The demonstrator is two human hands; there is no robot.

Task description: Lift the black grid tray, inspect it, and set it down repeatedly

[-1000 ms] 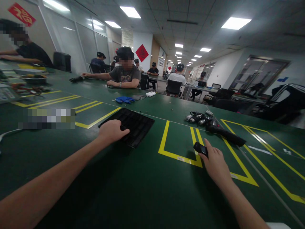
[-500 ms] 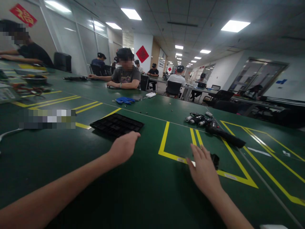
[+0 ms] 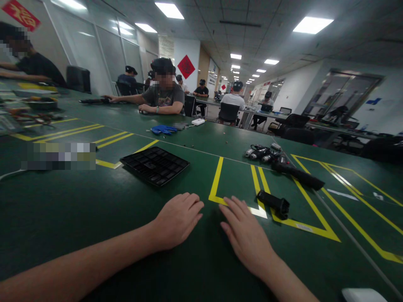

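Observation:
My left hand (image 3: 179, 219) rests low over the green table (image 3: 132, 264), fingers loosely stretched, with nothing seen in it. Facing it, my right hand (image 3: 247, 237) is open, fingers apart, its tips near the yellow tape line. A gap separates the two hands. Beyond my left hand lies a black square plastic panel (image 3: 154, 165), ribbed side up. To the right of my right hand, a short black plastic piece (image 3: 273, 203) with a squared end lies across the yellow tape. Neither hand touches the panel or the short piece.
Farther right lie a long black tube-shaped part (image 3: 297, 175) and several silver-ended cylinders (image 3: 258, 155). A blue glove (image 3: 163, 129) and a white box (image 3: 198, 121) sit beyond the panel. Across the table a co-worker (image 3: 163, 96) reaches toward a dark object. A white thing (image 3: 362, 295) stands at the lower right.
My left hand has moved off the panel, toward me and right. My right hand has shifted left and closer, uncovering the short black piece. The panel and short piece lie still.

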